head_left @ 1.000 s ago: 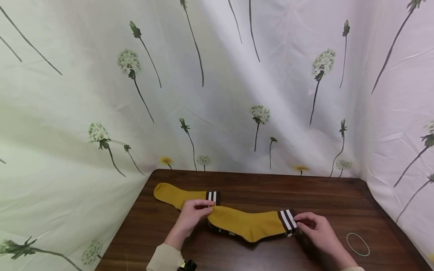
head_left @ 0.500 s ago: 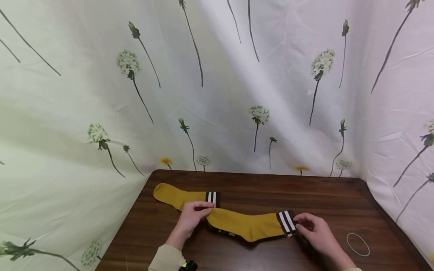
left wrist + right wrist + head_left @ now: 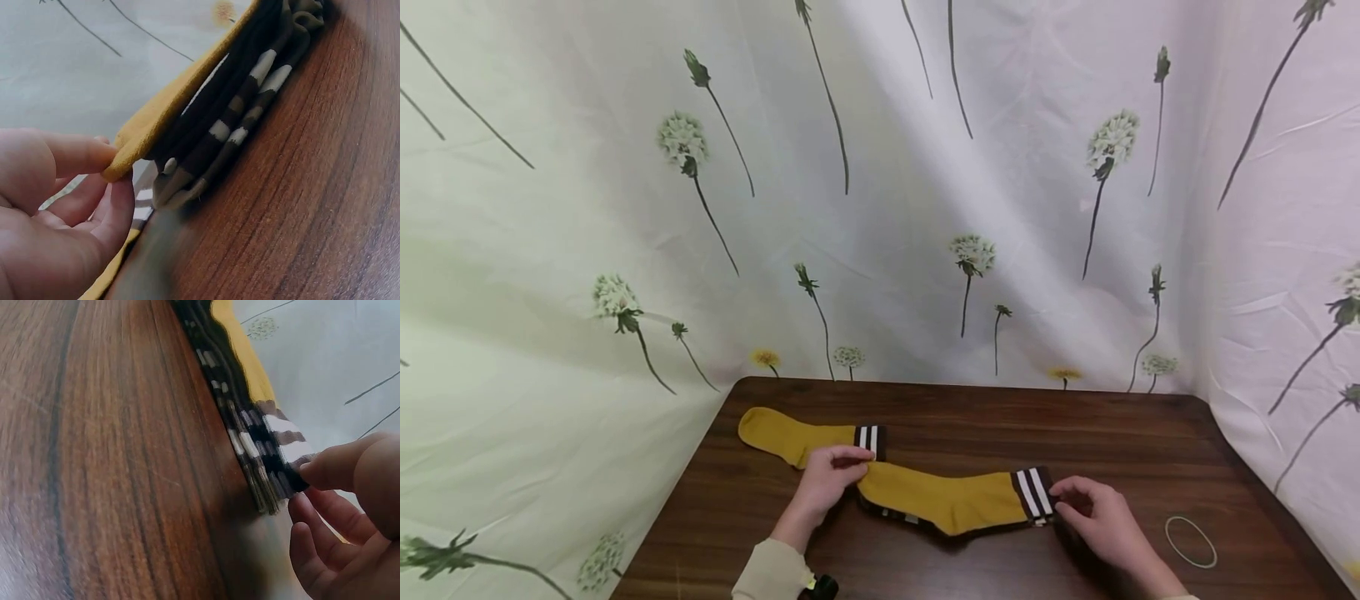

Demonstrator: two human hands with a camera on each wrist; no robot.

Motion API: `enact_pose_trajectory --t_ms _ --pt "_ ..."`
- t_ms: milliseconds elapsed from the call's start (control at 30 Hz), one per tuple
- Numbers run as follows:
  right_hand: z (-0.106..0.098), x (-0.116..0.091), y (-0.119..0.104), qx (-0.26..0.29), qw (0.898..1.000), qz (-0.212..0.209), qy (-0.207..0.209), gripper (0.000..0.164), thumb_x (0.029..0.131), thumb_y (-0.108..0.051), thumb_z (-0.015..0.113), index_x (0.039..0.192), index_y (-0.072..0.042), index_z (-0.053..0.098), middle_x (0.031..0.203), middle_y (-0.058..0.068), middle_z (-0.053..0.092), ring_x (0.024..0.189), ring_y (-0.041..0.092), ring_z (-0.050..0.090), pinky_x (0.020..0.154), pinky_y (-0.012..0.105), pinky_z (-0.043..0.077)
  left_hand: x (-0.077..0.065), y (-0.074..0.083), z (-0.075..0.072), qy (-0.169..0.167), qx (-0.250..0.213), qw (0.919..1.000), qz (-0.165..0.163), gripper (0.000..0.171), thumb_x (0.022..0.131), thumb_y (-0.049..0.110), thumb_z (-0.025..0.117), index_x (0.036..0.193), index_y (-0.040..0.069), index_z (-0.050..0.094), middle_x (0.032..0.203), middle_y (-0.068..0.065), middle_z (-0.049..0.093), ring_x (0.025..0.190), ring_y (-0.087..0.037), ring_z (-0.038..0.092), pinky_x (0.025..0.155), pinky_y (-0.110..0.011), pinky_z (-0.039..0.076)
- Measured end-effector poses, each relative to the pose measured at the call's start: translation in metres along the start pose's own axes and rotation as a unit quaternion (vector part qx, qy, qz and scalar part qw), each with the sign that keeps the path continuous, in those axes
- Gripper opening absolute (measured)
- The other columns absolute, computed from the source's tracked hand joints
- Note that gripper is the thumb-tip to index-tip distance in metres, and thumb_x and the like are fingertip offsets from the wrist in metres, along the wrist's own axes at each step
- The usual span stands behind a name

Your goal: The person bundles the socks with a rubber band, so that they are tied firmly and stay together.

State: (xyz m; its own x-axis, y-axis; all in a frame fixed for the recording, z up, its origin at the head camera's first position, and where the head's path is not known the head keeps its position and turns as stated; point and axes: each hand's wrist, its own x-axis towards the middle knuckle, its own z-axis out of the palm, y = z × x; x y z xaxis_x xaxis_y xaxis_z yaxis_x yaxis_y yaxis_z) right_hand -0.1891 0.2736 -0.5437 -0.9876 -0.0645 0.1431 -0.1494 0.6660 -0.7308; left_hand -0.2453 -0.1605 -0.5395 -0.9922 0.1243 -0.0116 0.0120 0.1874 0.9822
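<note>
A mustard-yellow sock [image 3: 951,497] with a dark, white-striped cuff lies lengthwise over a small stack of darker socks [image 3: 219,131], whose edges show brown, black and white patterning. My left hand [image 3: 827,482] pinches the yellow toe between thumb and fingers, and in the left wrist view that toe is raised off the layers beneath. At the other end, my right hand [image 3: 1099,512] holds the striped cuff [image 3: 284,434] by its corner, thumb on top and fingers below. Behind my left hand lies a second yellow sock [image 3: 775,431], partly hidden by it.
A thin pale elastic band [image 3: 1191,542] lies on the dark wooden table [image 3: 985,417], right of my right hand. White cloth [image 3: 887,208] printed with dandelions hangs around the back and sides of the table.
The upper yellow sock has come down slightly, its toe and cuff a little nearer me. Both hands have barely shifted, still at its two ends.
</note>
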Motion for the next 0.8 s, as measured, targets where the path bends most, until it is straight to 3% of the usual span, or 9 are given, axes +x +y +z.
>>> enact_pose_trajectory --t_ms 300,800 --pt "0.0005 0.0018 0.0009 -0.014 1.0 0.016 -0.014 0.016 0.092 -0.002 0.078 0.103 -0.014 0.075 0.096 -0.003 0.074 0.081 0.006 0.063 0.071 0.026 0.052 0.0022 -0.0117 0.0014 -0.005 0.022 0.9997 0.005 0.021 0.097 -0.002 0.072 0.117 -0.005 0.076 0.122 -0.019 0.071 0.109 -0.025 0.068 0.085 -0.027 0.058" --pt "0.0021 0.002 0.0002 -0.032 0.999 0.022 0.001 0.018 0.09 0.0 0.078 0.103 -0.013 0.077 0.092 -0.002 0.074 0.078 0.006 0.061 0.069 0.026 0.051 -0.002 -0.0091 -0.0034 -0.005 0.029 0.9992 -0.026 0.028 0.098 0.007 0.073 0.123 -0.005 0.073 0.12 -0.015 0.07 0.1 -0.018 0.066 0.083 -0.032 0.058"
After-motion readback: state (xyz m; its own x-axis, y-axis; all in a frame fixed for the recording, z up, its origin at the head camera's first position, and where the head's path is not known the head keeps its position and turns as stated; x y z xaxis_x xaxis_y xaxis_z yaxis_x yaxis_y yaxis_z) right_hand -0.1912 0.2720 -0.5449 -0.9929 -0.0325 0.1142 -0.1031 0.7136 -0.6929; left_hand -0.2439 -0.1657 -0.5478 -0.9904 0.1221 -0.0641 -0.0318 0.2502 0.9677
